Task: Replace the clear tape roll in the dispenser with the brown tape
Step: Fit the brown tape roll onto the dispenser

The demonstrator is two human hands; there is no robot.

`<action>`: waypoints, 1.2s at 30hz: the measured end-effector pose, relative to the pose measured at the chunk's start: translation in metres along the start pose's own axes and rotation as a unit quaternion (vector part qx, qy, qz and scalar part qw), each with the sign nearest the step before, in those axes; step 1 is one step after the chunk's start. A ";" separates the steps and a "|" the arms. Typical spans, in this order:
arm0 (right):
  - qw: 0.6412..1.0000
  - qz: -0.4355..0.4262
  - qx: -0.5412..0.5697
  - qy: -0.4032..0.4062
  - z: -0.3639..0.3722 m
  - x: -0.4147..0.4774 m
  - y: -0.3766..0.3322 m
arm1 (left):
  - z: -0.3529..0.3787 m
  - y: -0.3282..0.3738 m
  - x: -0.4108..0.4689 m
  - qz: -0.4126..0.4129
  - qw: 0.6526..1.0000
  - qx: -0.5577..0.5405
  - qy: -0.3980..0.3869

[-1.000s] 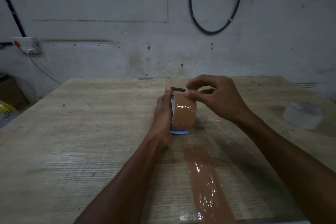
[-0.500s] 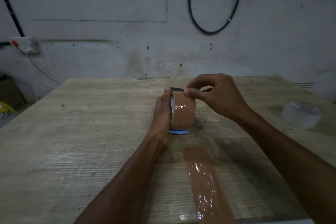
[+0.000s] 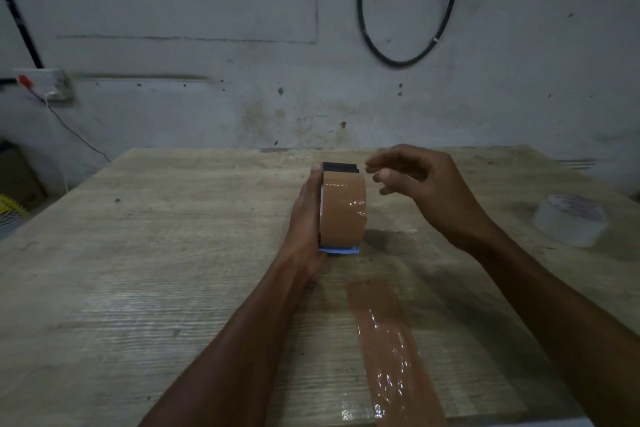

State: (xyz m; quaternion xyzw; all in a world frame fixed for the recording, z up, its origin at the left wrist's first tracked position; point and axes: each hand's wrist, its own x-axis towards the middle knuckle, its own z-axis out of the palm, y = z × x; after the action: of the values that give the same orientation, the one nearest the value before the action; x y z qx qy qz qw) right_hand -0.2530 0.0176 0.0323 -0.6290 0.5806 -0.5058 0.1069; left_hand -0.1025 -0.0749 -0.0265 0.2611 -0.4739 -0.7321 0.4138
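Brown tape roll stands in the dispenser at the table middle.
The left hand grips its side; the right hand hovers just beside, fingers loosely curled, holding nothing; the clear tape roll lies well apart at right.

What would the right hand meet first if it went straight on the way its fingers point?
Probably the black top of the dispenser, just above the brown tape roll; the right hand points left at it, though depth is unclear.
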 end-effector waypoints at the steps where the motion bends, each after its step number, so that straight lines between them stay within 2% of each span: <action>1: 1.000 0.003 0.016 -0.012 -0.001 -0.006 0.001 | 0.000 0.000 -0.001 0.003 1.000 -0.005 -0.005; 3: 0.999 0.005 0.032 -0.012 0.005 -0.018 0.001 | 0.001 -0.001 0.000 0.020 1.000 0.001 -0.005; 12: 0.974 0.095 0.155 0.135 0.051 -0.049 -0.004 | 0.006 0.000 -0.003 0.055 0.995 0.037 0.073; 14: 0.967 0.101 0.153 0.175 0.050 -0.047 -0.004 | 0.010 0.002 -0.003 0.045 0.996 0.045 0.064; 17: 0.959 0.100 0.143 0.222 0.048 -0.045 -0.005 | 0.015 0.006 -0.008 0.013 1.000 -0.002 0.002; 21: 0.955 0.089 0.137 0.246 0.050 -0.043 -0.006 | 0.012 0.003 -0.009 0.013 0.999 0.003 -0.037; 26: 0.967 0.050 0.136 0.210 0.056 -0.053 -0.009 | 0.009 0.002 -0.007 0.049 0.997 0.036 -0.040; 28: 0.978 0.025 0.117 0.170 0.056 -0.057 -0.011 | 0.007 0.003 -0.008 0.060 0.997 0.022 -0.049; 31: 0.989 -0.087 0.015 0.119 0.050 -0.066 -0.014 | -0.001 0.007 -0.011 0.057 0.996 -0.001 -0.075; 34: 0.976 -0.154 -0.016 0.156 0.034 -0.071 -0.014 | -0.008 0.010 -0.014 0.009 0.988 -0.056 -0.140; 36: 0.968 -0.179 -0.018 0.172 0.018 -0.067 -0.008 | -0.010 0.014 -0.019 -0.037 0.984 -0.049 -0.169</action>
State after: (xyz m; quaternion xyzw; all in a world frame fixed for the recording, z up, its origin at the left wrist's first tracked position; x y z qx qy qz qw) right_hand -0.2216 0.0682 -0.0044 -0.6279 0.4770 -0.6071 -0.0981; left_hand -0.0798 -0.0665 -0.0177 0.1306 -0.4907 -0.8029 0.3121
